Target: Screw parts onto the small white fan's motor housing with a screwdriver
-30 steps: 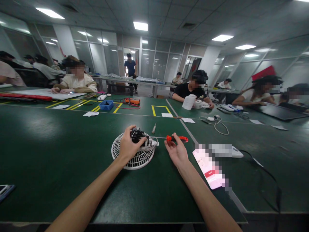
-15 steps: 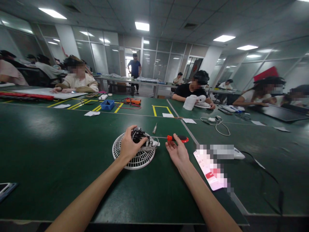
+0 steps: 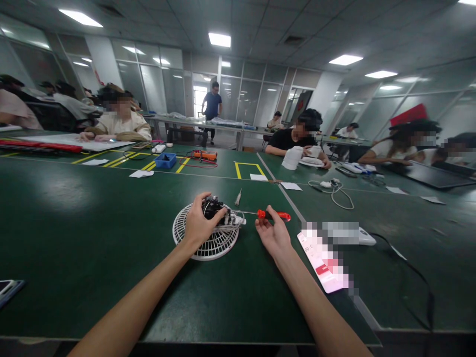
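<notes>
A round white fan grille (image 3: pixel 213 250) lies flat on the green table, with a black fan motor (image 3: pixel 211 207) and white wires on top of it. My left hand (image 3: pixel 200 223) is wrapped round the motor from the left side. My right hand (image 3: pixel 274 233) holds a screwdriver (image 3: pixel 284 216) with a red and black handle, the thumb over the handle and the fingers curled beneath. The shaft points left and its tip reaches the motor's right side; the exact contact point is too small to make out. Just behind lies a small pointed tube (image 3: pixel 238 198).
A phone (image 3: pixel 322 263) and a white device (image 3: pixel 366 237) with a black cable lie to the right. Farther back are a blue bin (image 3: pixel 165 160), an orange meter (image 3: pixel 205 155), paper slips and a coiled white cable (image 3: pixel 336 191). Co-workers sit across the tables.
Both my hands, the motor and the screwdriver stay almost in place. In the background, the standing person in blue has shifted slightly to the right.
</notes>
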Demonstrator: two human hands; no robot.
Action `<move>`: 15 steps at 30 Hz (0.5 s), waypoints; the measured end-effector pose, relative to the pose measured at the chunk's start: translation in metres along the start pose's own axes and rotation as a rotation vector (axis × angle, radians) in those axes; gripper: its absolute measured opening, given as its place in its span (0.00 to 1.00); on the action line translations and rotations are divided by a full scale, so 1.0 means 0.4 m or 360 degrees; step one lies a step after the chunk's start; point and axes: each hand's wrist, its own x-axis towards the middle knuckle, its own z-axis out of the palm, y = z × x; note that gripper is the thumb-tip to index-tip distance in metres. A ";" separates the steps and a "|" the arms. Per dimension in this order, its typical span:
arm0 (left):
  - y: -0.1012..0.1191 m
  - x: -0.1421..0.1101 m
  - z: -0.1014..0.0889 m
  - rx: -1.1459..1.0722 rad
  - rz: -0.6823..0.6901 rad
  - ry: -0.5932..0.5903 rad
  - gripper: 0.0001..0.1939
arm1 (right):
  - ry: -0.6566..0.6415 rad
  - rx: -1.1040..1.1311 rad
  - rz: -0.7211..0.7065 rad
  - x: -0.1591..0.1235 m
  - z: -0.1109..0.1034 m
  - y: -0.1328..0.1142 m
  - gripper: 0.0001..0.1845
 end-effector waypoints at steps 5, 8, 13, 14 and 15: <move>0.003 -0.002 -0.001 -0.0005 -0.0011 -0.0007 0.31 | -0.0042 0.0041 -0.0077 0.007 -0.003 0.000 0.09; 0.001 -0.003 -0.002 0.0001 -0.0018 -0.0010 0.31 | -0.0048 0.0074 -0.0104 0.015 -0.006 0.000 0.11; 0.001 -0.002 -0.002 0.0007 0.0029 -0.0001 0.31 | -0.0111 0.0008 -0.0083 0.027 -0.019 0.006 0.11; 0.001 -0.002 -0.002 0.0011 0.0038 0.0004 0.32 | -0.0113 -0.0018 -0.0077 0.029 -0.021 0.007 0.11; 0.002 -0.002 -0.002 0.0014 0.0045 0.0008 0.32 | -0.0111 -0.0034 -0.0075 0.031 -0.023 0.007 0.11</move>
